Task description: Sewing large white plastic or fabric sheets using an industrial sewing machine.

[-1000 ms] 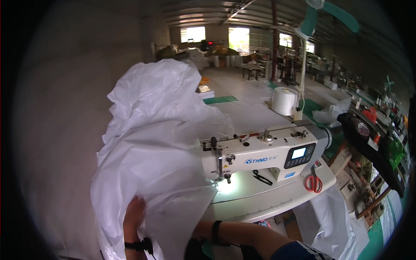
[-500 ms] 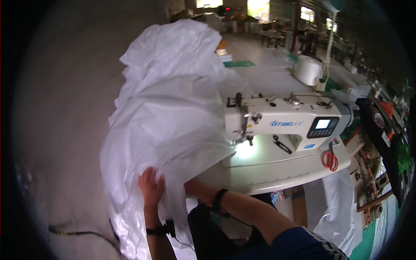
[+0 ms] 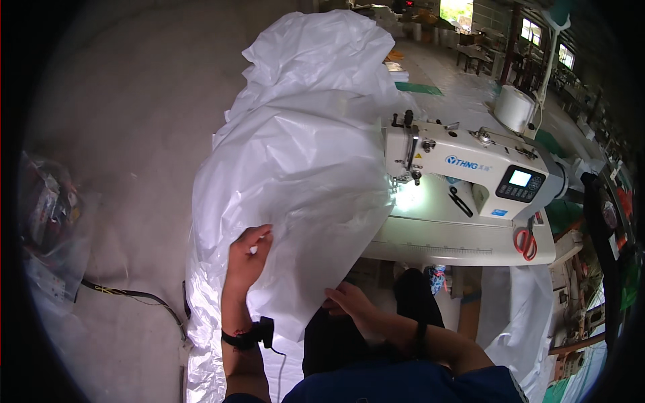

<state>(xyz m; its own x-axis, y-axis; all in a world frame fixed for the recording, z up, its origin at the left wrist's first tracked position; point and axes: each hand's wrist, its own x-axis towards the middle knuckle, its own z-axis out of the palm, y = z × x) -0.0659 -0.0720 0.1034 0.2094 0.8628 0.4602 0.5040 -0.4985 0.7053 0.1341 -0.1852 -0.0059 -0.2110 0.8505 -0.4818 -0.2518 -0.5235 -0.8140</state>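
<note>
Left hand (image 3: pixel 247 252) pinches the white plastic sheet (image 3: pixel 302 154) – right hand (image 3: pixel 349 301) grips its near edge; it likely isn't yet fed under the sewing machine (image 3: pixel 470 168) needle.

Daylight is washing a sharp centre while the fisheye rim is darkening.

Windows far beyond the left hand (image 3: pixel 246 252) are glowing overexposed; a small lamp on the sewing machine (image 3: pixel 470 168), up and right of the right hand (image 3: pixel 349 300), is glaring on the surface (image 3: pixel 457 238). The white plastic sheet (image 3: pixel 302 148) is shining; edges are bending, blurring, vignetting black.
</note>
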